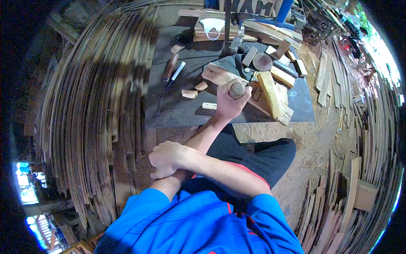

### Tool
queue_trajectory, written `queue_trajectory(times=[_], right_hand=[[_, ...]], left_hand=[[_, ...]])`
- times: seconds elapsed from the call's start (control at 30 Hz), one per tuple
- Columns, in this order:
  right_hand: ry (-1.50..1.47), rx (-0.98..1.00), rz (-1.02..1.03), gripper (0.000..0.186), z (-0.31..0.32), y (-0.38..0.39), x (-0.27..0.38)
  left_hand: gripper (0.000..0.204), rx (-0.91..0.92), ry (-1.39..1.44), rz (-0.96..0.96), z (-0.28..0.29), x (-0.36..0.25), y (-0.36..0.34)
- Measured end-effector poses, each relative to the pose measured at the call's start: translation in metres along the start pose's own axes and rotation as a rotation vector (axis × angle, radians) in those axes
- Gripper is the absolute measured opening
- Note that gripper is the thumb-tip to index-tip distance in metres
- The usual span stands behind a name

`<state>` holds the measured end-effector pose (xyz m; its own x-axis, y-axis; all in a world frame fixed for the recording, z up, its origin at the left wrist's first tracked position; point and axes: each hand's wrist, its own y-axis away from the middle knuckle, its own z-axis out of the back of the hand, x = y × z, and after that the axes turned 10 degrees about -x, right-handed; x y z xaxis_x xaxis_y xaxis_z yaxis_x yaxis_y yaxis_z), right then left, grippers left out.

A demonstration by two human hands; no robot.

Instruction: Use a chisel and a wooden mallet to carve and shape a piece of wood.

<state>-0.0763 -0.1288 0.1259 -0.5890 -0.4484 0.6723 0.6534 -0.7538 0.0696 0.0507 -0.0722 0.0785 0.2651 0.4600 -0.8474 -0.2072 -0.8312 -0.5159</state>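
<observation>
At centre, the left hand (229, 106) grasps a round-topped wooden handle (236, 89) over a dark-marked board (220, 76) on the bench (184, 115), seemingly part-worked, more left. Lower left of centre, the right hand (168, 157) curls at the left forearm (198, 141), grip unclear.

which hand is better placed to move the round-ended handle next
Left, most likely: the left hand grips the handle, while the right hand lies crossed over the left forearm.
</observation>
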Motion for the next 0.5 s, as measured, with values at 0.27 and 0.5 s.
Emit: queue_trajectory(times=[0.27,0.5], right_hand=[[0.031,-0.04,0.018,0.051,0.007,0.005,0.005],[0.051,-0.211,0.079,0.043,0.01,0.011,0.003]], left_hand=[[0.021,-0.054,0.037,-0.014,0.003,-0.009,-0.008],[0.025,-0.006,-0.103,-0.099,-0.003,-0.009,0.005]])
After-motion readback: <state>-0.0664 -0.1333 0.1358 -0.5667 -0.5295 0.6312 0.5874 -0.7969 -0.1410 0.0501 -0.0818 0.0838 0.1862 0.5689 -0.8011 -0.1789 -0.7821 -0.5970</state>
